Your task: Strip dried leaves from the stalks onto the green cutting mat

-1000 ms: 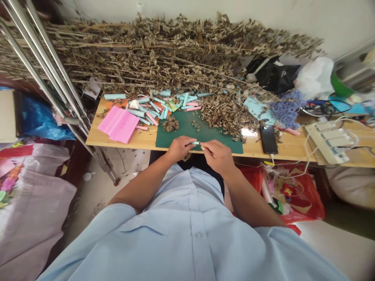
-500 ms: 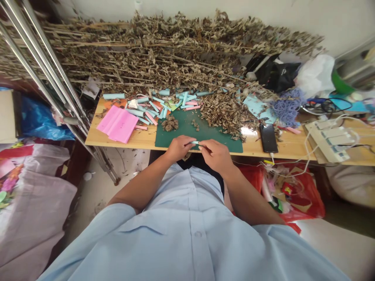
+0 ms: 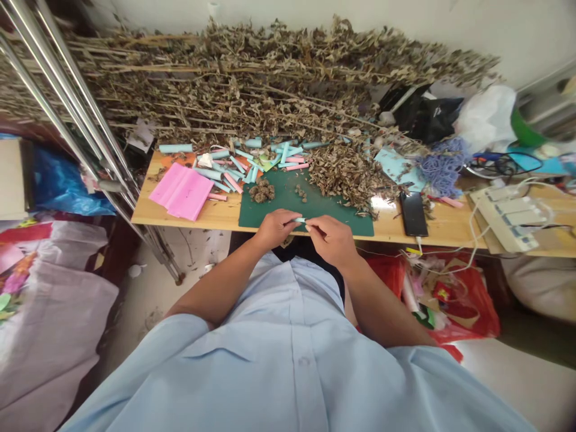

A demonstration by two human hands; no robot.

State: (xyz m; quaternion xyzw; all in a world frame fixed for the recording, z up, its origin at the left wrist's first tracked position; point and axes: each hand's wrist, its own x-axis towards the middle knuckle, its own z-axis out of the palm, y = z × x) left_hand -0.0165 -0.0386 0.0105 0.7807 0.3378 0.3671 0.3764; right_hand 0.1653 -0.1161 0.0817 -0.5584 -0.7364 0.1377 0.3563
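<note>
My left hand (image 3: 275, 227) and my right hand (image 3: 332, 239) meet at the near edge of a green cutting mat (image 3: 328, 207). Between their fingertips they pinch a small light-blue paper roll (image 3: 300, 220). On the mat lie a small clump of crumbled dried leaves (image 3: 261, 191) and a larger heap of dried leaves (image 3: 346, 171). Behind the mat several rolled blue and pink paper tubes (image 3: 252, 162) are scattered. A stack of pink paper sheets (image 3: 182, 191) lies to the left on the wooden table (image 3: 450, 225).
Long dried leafy branches (image 3: 252, 84) fill the back of the table. A black phone (image 3: 413, 213), a white power strip (image 3: 506, 219) with cables and purple yarn (image 3: 443, 165) sit right. Metal poles (image 3: 72, 102) slant at left. Red bags (image 3: 454, 294) lie under the table.
Almost nothing differs; both hands stay together at the mat's near edge, their fingers shifting slightly on the small blue roll.
</note>
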